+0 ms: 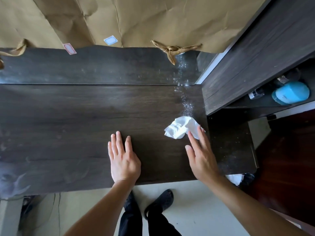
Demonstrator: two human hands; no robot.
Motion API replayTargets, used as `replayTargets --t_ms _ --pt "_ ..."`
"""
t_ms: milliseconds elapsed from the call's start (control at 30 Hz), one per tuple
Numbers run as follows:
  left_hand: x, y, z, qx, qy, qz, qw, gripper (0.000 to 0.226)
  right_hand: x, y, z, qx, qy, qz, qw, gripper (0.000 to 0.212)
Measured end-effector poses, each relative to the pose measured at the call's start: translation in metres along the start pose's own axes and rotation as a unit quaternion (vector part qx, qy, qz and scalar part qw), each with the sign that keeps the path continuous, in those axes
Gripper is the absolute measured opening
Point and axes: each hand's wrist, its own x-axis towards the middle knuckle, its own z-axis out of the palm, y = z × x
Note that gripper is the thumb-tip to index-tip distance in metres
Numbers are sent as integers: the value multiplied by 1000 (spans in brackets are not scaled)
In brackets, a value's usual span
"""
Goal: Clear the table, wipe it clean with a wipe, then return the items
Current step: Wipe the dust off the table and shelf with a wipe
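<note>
A dark wooden table point(68, 116) fills the middle of the view. A crumpled white wipe point(180, 127) lies on it near the right end. My right hand point(201, 155) is open, fingers spread, with two fingertips on the wipe's near right edge. My left hand point(122, 159) lies flat and open on the table near its front edge, holding nothing. A trail of white specks point(185, 106) runs from the wipe toward the back of the table.
Brown paper point(136, 19) covers the wall behind, with two stickers at its lower edge. A dark shelf unit point(255, 65) stands at the right; a blue object point(291, 92) sits in it. A lower dark surface point(230, 142) adjoins the table. My feet stand below.
</note>
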Motion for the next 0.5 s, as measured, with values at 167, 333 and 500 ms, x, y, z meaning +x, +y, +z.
replayTargets --t_ms 167,333,500 --pt "0 3 -1 3 -2 -2 1000 47 54 -14 22 -141 -127 41 981 88" --pt "1 1 1 15 0 -2 1000 48 118 -8 12 -186 -165 148 957 91" --pt "2 2 0 15 -1 -2 1000 50 24 -30 8 -163 -207 -8 965 96"
